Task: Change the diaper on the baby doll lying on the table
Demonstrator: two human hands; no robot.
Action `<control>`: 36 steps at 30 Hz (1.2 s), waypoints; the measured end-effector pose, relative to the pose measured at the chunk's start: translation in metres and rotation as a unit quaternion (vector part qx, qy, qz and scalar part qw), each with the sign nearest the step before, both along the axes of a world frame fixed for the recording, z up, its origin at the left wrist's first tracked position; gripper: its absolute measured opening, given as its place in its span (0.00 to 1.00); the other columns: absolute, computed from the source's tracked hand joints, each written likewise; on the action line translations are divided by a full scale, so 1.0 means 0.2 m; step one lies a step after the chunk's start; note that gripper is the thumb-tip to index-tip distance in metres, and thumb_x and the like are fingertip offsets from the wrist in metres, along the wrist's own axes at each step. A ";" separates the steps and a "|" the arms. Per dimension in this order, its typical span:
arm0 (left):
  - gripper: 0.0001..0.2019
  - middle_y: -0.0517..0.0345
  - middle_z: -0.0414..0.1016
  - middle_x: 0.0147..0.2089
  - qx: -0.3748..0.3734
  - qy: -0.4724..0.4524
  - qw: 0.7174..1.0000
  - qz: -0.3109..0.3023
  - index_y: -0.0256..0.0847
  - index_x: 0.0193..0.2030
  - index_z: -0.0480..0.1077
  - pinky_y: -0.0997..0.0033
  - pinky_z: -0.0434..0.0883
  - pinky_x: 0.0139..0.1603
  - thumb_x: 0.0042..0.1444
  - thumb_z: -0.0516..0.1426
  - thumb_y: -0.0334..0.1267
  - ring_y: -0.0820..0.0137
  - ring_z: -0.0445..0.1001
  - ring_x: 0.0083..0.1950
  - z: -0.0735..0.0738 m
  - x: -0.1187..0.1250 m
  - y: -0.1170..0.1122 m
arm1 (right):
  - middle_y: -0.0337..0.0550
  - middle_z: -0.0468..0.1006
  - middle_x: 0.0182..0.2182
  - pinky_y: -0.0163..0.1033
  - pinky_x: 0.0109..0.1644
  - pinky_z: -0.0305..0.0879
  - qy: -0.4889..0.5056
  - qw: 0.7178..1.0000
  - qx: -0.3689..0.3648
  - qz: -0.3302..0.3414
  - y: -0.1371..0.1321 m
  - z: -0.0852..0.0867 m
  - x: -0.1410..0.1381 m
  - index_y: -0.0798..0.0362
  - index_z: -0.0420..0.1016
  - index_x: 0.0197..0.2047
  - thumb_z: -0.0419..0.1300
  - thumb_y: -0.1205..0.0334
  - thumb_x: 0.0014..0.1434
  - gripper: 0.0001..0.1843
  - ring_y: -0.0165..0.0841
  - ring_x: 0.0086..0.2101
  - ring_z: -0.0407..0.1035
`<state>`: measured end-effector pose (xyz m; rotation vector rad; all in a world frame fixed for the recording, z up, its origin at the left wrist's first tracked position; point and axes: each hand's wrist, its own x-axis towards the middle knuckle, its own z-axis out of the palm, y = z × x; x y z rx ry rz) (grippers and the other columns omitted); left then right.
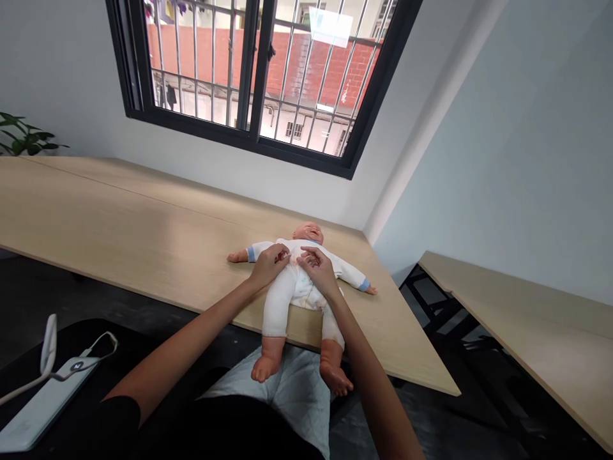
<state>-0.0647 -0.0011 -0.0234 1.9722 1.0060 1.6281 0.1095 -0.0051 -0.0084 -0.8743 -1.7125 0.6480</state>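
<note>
A baby doll (308,233) lies on its back on a light wooden table (143,211), head toward the window. It wears a white long-sleeved suit (292,297) with blue cuffs. Its bare legs reach over the table's near edge, and its feet hang above my lap. My left hand (271,265) and my right hand (318,269) meet at the doll's chest. The fingertips of each hand pinch the front of the suit, and the fingers partly hide the fastening there.
A pale flat phone-like device (45,402) with a white strap lies on a black surface at lower left. A second wooden table (517,326) stands to the right across a gap. A barred window (249,70) and a leafy plant (23,135) stand beyond the table.
</note>
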 end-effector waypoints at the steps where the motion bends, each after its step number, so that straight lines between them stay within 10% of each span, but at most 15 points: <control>1: 0.07 0.61 0.63 0.27 0.004 0.007 1.000 -0.004 0.41 0.28 0.65 0.70 0.59 0.38 0.55 0.57 0.38 0.68 0.62 0.33 0.00 0.00 0.00 | 0.43 0.75 0.38 0.37 0.37 0.65 -0.013 1.000 0.008 -0.001 0.00 0.00 0.00 0.51 0.74 0.49 0.65 0.51 0.51 0.22 0.30 0.31 0.67; 8: 0.06 0.55 0.69 0.34 0.047 0.023 0.998 -0.036 0.42 0.29 0.69 0.65 0.63 0.48 0.56 0.58 0.39 0.63 0.67 0.42 0.01 -0.01 0.00 | 0.46 0.73 0.47 0.38 0.39 0.65 -0.052 0.998 0.034 0.008 -0.02 0.02 0.00 0.48 0.72 0.55 0.64 0.53 0.54 0.25 0.29 0.32 0.66; 12: 0.07 0.53 0.73 0.36 0.039 0.009 0.998 -0.053 0.42 0.29 0.71 0.62 0.63 0.52 0.55 0.59 0.40 0.61 0.69 0.44 0.03 0.00 -0.02 | 0.45 0.75 0.41 0.38 0.39 0.65 -0.052 0.997 0.054 0.003 -0.02 0.02 0.00 0.50 0.77 0.40 0.62 0.50 0.55 0.14 0.33 0.35 0.68; 25: 0.15 0.57 0.73 0.30 -0.201 -0.156 0.932 -0.257 0.36 0.29 0.73 0.72 0.64 0.36 0.45 0.65 0.48 0.72 0.67 0.32 0.05 0.02 0.07 | 0.42 0.75 0.35 0.36 0.28 0.66 0.267 0.960 -0.069 -0.055 0.05 -0.01 0.03 0.50 0.65 0.42 0.55 0.36 0.56 0.25 0.29 0.25 0.68; 36: 0.08 0.57 0.71 0.24 -0.104 0.050 0.983 -0.144 0.38 0.22 0.75 0.69 0.60 0.34 0.43 0.64 0.40 0.68 0.65 0.31 0.06 0.09 0.19 | 0.44 0.76 0.34 0.39 0.36 0.70 0.188 0.975 -0.116 -0.023 0.07 -0.03 0.02 0.50 0.65 0.46 0.50 0.33 0.58 0.28 0.33 0.30 0.73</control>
